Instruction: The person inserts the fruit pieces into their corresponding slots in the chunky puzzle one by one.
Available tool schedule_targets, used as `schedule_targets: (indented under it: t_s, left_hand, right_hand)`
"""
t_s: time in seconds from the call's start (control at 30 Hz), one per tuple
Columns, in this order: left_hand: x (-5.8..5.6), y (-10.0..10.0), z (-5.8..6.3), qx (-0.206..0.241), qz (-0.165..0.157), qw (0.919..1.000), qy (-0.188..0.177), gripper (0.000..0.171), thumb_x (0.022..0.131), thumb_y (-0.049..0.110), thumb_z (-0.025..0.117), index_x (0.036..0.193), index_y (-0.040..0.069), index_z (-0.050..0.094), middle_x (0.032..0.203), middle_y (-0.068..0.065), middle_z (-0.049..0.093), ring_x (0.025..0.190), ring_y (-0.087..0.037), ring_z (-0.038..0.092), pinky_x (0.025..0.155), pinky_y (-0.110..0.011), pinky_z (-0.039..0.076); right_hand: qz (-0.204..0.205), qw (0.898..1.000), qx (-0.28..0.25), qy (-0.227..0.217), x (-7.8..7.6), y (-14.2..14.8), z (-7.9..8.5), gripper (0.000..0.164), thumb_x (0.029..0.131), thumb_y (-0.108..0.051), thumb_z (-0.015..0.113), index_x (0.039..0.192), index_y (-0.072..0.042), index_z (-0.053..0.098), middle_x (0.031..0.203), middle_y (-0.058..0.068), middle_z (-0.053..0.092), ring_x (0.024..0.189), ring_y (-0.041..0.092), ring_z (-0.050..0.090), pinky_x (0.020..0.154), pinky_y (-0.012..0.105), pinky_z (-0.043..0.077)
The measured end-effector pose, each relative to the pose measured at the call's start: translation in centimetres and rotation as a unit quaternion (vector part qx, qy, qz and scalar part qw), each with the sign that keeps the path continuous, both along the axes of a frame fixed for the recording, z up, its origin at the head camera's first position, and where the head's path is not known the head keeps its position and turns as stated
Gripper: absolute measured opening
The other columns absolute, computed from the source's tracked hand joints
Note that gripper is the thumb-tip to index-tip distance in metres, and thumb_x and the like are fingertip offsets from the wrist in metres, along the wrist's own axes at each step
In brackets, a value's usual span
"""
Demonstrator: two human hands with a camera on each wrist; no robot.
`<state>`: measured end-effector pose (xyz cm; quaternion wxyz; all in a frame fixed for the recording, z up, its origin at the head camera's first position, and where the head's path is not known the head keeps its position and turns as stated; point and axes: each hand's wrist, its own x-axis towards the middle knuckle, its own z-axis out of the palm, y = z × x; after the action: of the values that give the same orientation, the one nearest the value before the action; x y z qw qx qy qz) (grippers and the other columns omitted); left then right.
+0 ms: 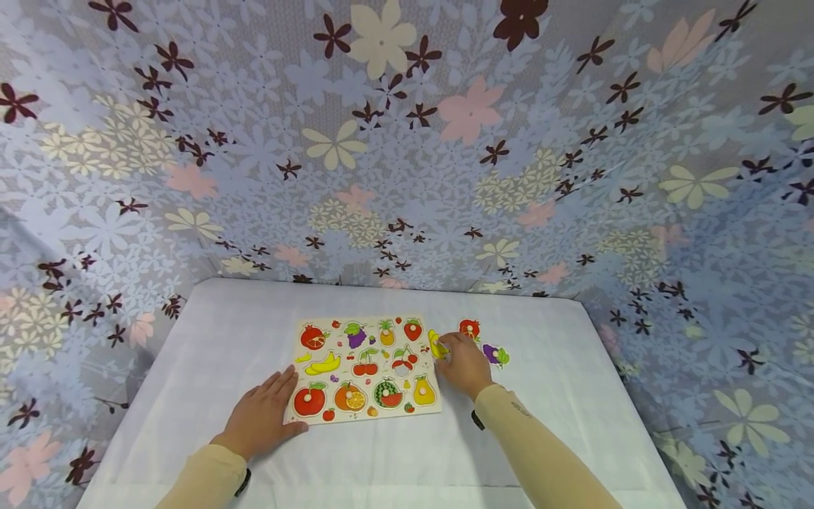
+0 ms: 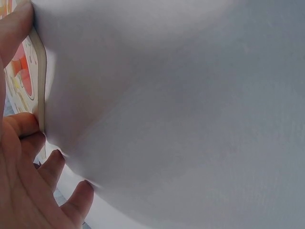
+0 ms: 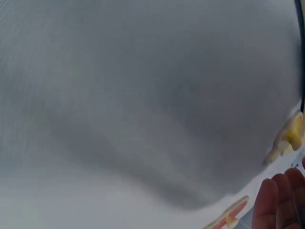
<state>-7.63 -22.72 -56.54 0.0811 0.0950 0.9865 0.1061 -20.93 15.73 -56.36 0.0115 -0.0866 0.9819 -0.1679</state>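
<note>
A wooden fruit puzzle board (image 1: 375, 378) lies flat on the table, its pictures in rows. My left hand (image 1: 261, 413) rests at its left edge, fingertips along the side and thumb by the near corner; the left wrist view shows the thumb (image 2: 16, 31) touching the rim. Just off the board's right edge, my right hand (image 1: 467, 364) pinches a banana puzzle piece (image 1: 436, 344). Part of a yellow knobbed piece (image 3: 291, 133) shows above the right fingers (image 3: 281, 200). Beyond that hand lie a pomegranate piece (image 1: 469, 328) and a grape piece (image 1: 497, 355). The right thumb is hidden in the right wrist view.
A white cloth (image 1: 356, 459) covers the table. Floral fabric (image 1: 394, 177) hangs behind the table and along both sides. White tabletop extends on either side of the board and in front of it.
</note>
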Motion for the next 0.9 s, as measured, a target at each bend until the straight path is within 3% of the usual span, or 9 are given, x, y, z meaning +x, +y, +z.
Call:
schedule_targets:
  t_s: [0.27,0.43,0.9]
  left_hand:
    - [-0.05,0.22,-0.13,-0.004,0.0,1.0,0.0,0.1,0.078,0.06,0.077,0.152,0.003,0.04,0.16,-0.013,0.031,0.142,-0.038,0.033,0.11,-0.059,0.033]
    - [-0.02,0.33,0.15,-0.005,0.001,1.0,-0.003,0.1,0.078,0.06,0.076,0.152,0.003,0.039,0.16,-0.013,0.03,0.142,-0.038,0.033,0.11,-0.059,0.033]
    - [0.11,-0.13,-0.31,-0.004,-0.001,0.9999,0.012,0.1,0.078,0.059,0.077,0.151,0.001,0.04,0.159,-0.014,0.032,0.141,-0.038,0.035,0.108,-0.059,0.035]
  right_hand:
    - [0.008,1.0,0.011,0.02,0.12,-0.09,-0.59,0.051,0.089,-0.026,0.077,0.136,-0.013,0.062,0.136,0.009,0.057,0.126,0.03,0.053,0.102,0.048,0.046]
    - [0.012,1.0,0.026,0.007,-0.13,0.05,-0.85,0.051,0.09,-0.027,0.076,0.137,-0.014,0.062,0.139,0.009,0.056,0.129,0.031,0.05,0.104,0.049,0.044]
    - [0.013,0.999,0.042,0.011,-0.21,-0.22,-0.87,0.043,0.088,-0.024,0.077,0.129,-0.015,0.067,0.132,0.009,0.06,0.124,0.03,0.054,0.1,0.049,0.048]
